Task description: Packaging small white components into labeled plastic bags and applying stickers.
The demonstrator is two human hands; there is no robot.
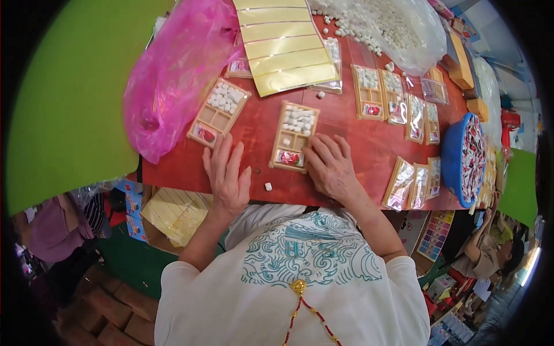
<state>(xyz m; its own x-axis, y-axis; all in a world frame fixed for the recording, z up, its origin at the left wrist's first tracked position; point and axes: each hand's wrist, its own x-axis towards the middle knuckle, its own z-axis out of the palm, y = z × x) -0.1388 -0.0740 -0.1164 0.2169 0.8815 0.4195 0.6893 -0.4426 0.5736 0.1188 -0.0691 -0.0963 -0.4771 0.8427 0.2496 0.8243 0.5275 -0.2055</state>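
Observation:
A small wooden compartment tray lies before me, white cubes in its large section, one cube in a smaller section and a red-printed packet at its near end. My right hand has its bent fingers closed at this tray's right edge. My left hand is open, fingers stretched forward, its fingertips beside the near corner of a second wooden tray. That tray also holds white cubes and a red packet. A loose white cube lies on the red table between my hands.
A pink plastic bag and yellow sheets lie at the far left and centre. White cubes spill from a clear bag. Filled trays and wrapped packs stand right, beside a blue basin of small packets. Other people are around.

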